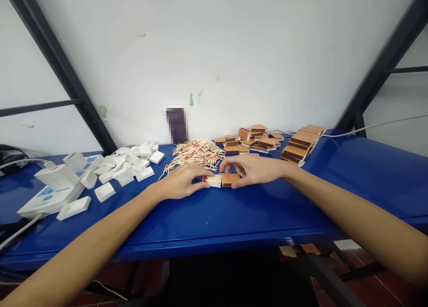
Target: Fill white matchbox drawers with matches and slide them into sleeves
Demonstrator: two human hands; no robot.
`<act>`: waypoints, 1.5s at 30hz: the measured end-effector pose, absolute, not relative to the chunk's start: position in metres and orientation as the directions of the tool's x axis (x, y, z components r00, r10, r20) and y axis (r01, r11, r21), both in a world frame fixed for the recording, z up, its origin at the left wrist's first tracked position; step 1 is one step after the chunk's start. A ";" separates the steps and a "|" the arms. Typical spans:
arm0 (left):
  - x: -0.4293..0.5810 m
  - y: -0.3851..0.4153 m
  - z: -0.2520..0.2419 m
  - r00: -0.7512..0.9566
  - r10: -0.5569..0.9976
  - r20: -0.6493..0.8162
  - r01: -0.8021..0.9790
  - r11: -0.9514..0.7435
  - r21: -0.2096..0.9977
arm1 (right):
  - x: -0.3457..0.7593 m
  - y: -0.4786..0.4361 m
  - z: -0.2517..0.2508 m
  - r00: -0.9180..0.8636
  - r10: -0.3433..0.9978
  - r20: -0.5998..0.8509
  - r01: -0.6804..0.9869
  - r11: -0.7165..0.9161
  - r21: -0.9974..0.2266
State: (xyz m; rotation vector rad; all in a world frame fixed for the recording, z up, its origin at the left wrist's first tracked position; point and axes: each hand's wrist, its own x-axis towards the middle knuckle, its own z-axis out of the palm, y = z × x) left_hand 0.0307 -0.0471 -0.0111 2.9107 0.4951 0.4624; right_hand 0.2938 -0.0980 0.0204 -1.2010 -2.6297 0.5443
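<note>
My left hand (pixel 183 181) grips a small white matchbox tray (pixel 216 185) between thumb and fingers. Red-tipped matches (pixel 212 180) lie side by side in it. Facing the tray's right end is a brown matchbox sleeve (pixel 230 180), pinched at its front and back edges by my right hand (pixel 248 169). Tray and sleeve lie end to end low over the blue table, almost touching; whether the tray's end has entered the sleeve I cannot tell. Just behind my hands spreads a heap of loose matches (pixel 199 151).
White empty trays (pixel 132 162) are piled at the left, beside a white box with adapters (pixel 53 200) and cables. Brown matchbox sleeves (pixel 261 137) lie heaped at the back right, near a leaning row of matchboxes (pixel 302 143). A pixelated dark object (pixel 177 125) stands against the wall.
</note>
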 end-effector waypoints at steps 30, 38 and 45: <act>0.036 -0.055 -0.007 0.882 0.382 0.276 0.369 -0.924 0.102 | 0.289 -0.098 0.015 -0.661 0.746 0.080 0.657 0.627 -0.419; 0.033 -0.052 -0.010 0.900 0.326 0.289 0.308 -0.945 0.108 | 0.287 -0.096 0.009 -0.659 0.740 0.134 0.637 0.644 -0.424; 0.030 -0.049 -0.013 0.862 0.388 0.326 0.338 -0.920 0.200 | 0.281 -0.097 0.002 -0.645 0.723 0.247 0.619 0.684 -0.387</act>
